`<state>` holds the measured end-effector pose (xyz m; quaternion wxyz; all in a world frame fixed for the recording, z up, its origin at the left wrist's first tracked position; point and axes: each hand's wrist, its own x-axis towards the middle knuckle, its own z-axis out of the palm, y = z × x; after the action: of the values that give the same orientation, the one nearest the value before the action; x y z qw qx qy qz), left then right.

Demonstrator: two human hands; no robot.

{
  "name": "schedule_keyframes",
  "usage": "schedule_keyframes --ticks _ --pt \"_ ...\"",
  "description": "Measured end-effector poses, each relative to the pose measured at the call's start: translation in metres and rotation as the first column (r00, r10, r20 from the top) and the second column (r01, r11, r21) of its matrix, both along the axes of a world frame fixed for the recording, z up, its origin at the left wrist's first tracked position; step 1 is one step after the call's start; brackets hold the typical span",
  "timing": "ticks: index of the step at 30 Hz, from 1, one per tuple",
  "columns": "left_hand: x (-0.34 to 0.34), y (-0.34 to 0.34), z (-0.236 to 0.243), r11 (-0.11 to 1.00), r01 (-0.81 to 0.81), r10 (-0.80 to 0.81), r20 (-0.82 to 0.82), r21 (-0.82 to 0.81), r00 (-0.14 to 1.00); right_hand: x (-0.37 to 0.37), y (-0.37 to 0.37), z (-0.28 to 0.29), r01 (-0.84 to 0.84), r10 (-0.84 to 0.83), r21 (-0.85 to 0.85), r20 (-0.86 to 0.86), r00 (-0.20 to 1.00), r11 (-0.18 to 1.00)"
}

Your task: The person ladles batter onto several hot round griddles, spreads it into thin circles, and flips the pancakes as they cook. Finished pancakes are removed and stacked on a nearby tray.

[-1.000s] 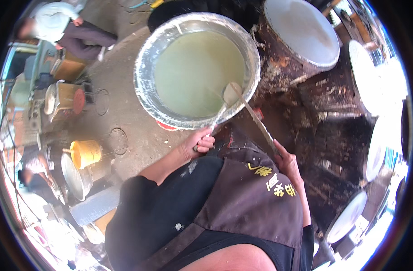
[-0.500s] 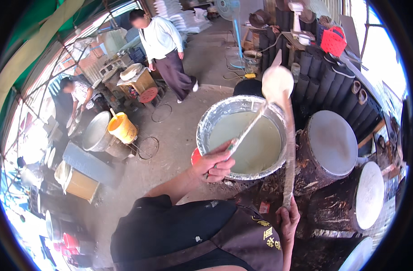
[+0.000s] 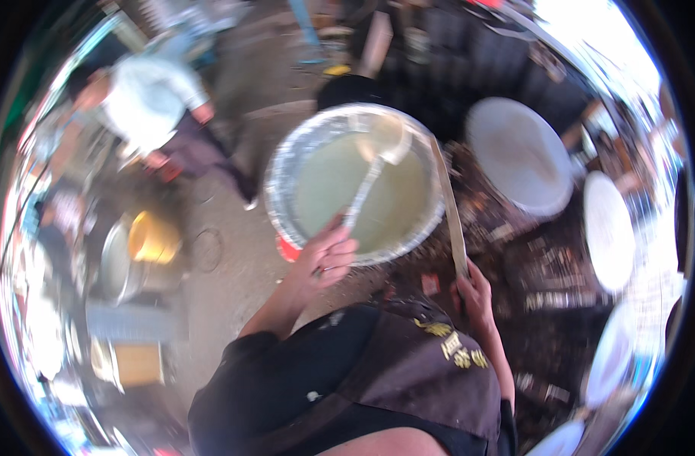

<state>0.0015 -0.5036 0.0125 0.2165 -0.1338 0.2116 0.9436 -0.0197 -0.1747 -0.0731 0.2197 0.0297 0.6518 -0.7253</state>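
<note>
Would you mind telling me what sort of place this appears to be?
It looks like a rough workshop, perhaps for food: a wide metal basin of cloudy liquid, a ladle held over it, and several dark drums with pale round tops on the right.

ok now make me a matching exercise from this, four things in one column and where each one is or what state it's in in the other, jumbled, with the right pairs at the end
Things
1. ladle
2. long flat stick
3. big round basin
4. yellow bucket

Places and states
A. off to the left, well away from the wearer's hands
B. gripped by the left hand
C. has cloudy, pale greenish liquid in it
D. gripped by the right hand

Right pairs: 1-B, 2-D, 3-C, 4-A
</note>
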Motion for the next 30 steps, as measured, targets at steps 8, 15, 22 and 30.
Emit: schedule_keyframes --ticks 8,15,22,30 --pt "-0.039 0.0 -0.024 0.952 0.248 -0.25 0.01 -0.182 0.968 0.022 0.022 -0.039 0.204 0.081 0.508 -0.482 0.872 0.837" --pt "-0.093 0.039 -0.001 0.867 0.396 -0.418 -0.01 -0.302 0.908 0.016 0.05 -0.04 0.384 -0.018 0.531 -0.569 0.822 0.755" --pt "-0.183 0.168 0.029 0.79 0.439 -0.544 -0.158 -0.428 0.824 -0.038 0.137 0.004 0.597 -0.139 0.483 -0.692 0.709 0.641" --pt "-0.264 0.335 -0.034 0.491 0.178 -0.549 -0.144 -0.853 0.823 -0.095 0.236 0.017 0.608 -0.048 0.591 -0.695 0.718 0.53"
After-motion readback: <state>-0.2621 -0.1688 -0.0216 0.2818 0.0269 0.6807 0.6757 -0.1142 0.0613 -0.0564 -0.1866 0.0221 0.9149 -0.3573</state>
